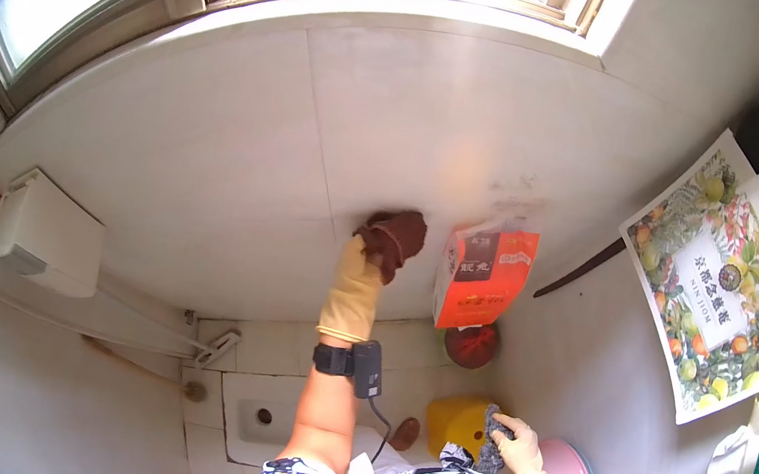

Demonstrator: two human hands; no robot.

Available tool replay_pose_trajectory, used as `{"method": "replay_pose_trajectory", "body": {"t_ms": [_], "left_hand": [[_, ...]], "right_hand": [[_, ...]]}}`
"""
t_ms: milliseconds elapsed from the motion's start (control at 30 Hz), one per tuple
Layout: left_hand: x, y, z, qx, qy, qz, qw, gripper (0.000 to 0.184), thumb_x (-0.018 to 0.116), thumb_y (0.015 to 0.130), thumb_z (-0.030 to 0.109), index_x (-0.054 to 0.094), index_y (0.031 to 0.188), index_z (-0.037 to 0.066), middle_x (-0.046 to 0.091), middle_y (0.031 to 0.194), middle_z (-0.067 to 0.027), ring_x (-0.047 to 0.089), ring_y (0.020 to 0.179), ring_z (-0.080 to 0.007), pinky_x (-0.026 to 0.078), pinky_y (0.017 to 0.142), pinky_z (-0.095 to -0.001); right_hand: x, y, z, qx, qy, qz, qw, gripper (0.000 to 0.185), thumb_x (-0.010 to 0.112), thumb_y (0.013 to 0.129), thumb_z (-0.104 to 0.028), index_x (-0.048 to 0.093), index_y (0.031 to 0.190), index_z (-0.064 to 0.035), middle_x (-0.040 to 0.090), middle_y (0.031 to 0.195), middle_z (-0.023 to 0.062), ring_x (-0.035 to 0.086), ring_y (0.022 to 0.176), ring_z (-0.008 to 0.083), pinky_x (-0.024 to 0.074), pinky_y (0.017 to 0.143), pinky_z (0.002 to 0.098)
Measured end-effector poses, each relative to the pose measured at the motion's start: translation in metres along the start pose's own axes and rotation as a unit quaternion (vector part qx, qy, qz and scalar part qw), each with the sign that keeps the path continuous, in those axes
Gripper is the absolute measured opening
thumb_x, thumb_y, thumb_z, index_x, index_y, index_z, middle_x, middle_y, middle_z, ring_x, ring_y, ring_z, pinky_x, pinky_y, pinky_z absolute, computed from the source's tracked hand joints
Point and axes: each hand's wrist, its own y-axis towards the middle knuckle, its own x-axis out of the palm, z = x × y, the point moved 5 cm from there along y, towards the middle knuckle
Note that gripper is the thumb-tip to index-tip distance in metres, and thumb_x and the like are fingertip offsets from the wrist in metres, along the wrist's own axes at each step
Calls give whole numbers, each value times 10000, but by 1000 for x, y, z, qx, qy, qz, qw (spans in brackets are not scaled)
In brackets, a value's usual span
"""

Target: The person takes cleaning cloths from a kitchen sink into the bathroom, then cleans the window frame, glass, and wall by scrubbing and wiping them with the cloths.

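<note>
My left hand (365,260), in a yellow rubber glove, is wrapped round a dark brown cloth (396,238). The cloth is against the pale wall (244,142) below the window. A dark device (366,369) with a cable is strapped to my left wrist. Low on the right, my right hand (520,449) wears a pale glove and grips a grey rag (495,442) close to my body. Just beside that rag is a yellow bucket (449,420). On the other side of my right hand stands a pink bucket (570,469).
An orange paper bag (482,291) hangs right of the brown cloth, above a dark red round object (470,342). A squat toilet (271,421) is in the floor. A white cistern (50,235) is on the left wall; printed bags (722,282) hang at right.
</note>
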Motion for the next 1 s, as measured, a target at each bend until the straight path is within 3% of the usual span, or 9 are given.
{"method": "replay_pose_trajectory", "body": {"t_ms": [167, 200, 467, 700, 767, 900, 933, 967, 1000], "left_hand": [[-30, -32, 2, 125, -108, 17, 986, 273, 511, 913, 109, 532, 1169, 17, 637, 1019, -81, 611, 938, -184, 517, 772, -338], [-32, -47, -13, 119, -84, 23, 989, 333, 543, 904, 159, 523, 1197, 1, 634, 1065, -124, 612, 984, -240, 505, 820, -346], [-6, -64, -100, 14, 203, 0, 979, 399, 619, 850, 164, 523, 1195, -13, 622, 1095, -166, 602, 1008, -290, 485, 862, -361], [32, -10, -72, 46, 336, 33, 940, 465, 685, 803, 168, 523, 1194, -26, 611, 1120, -203, 593, 1030, -335, 468, 899, -374], [58, 24, -53, 82, 348, 64, 932, 571, 798, 690, 251, 569, 1120, -47, 611, 1097, -252, 578, 1053, -384, 468, 906, -401], [94, 45, -42, 95, 258, 23, 961, 443, 761, 736, 209, 579, 1056, -37, 618, 1019, -223, 599, 945, -348, 516, 777, -393], [103, 33, -18, 51, 110, -4, 993, 326, 696, 796, 135, 577, 1044, -40, 604, 1008, -175, 602, 922, -286, 544, 731, -342], [110, 35, -18, 53, 109, -4, 993, 326, 696, 796, 135, 577, 1044, -40, 604, 1008, -175, 602, 922, -286, 544, 731, -342], [114, 34, -22, -13, -85, 7, 996, 281, 661, 813, 105, 576, 1039, -40, 594, 1012, -155, 597, 909, -251, 548, 717, -320]], "right_hand": [[5, -4, 6, -35, 4, -1, 999, 348, 667, 789, -128, 647, 1131, -69, 640, 1082, 152, 619, 994, 293, 470, 882, 337], [6, -5, 9, -28, 8, 4, 1000, 347, 668, 786, -129, 648, 1128, -69, 643, 1073, 153, 620, 990, 296, 470, 881, 339], [-9, -10, 31, -24, 46, 44, 998, 346, 671, 773, -123, 657, 1115, -72, 645, 1094, 156, 615, 1010, 306, 467, 898, 338], [-15, -17, 38, -2, 39, 59, 997, 348, 675, 768, -111, 657, 1112, -70, 646, 1093, 162, 614, 1019, 306, 468, 905, 342], [-14, -17, 35, -2, 33, 51, 998, 347, 678, 766, -113, 659, 1109, -69, 647, 1089, 160, 613, 1020, 305, 469, 899, 342], [-15, -14, 28, -11, 30, 46, 998, 340, 680, 768, -112, 660, 1105, -68, 649, 1080, 158, 615, 1014, 303, 470, 893, 339], [-16, -14, 24, 1, 37, 44, 998, 335, 677, 772, -116, 663, 1103, -63, 648, 1101, 155, 610, 1033, 291, 460, 913, 328], [-17, -12, 22, 14, 45, 43, 998, 330, 675, 777, -120, 665, 1100, -59, 647, 1122, 152, 606, 1051, 279, 451, 933, 317], [-16, -12, 23, 13, 45, 43, 998, 330, 675, 777, -120, 665, 1100, -59, 647, 1122, 152, 606, 1051, 279, 451, 933, 317]]}}
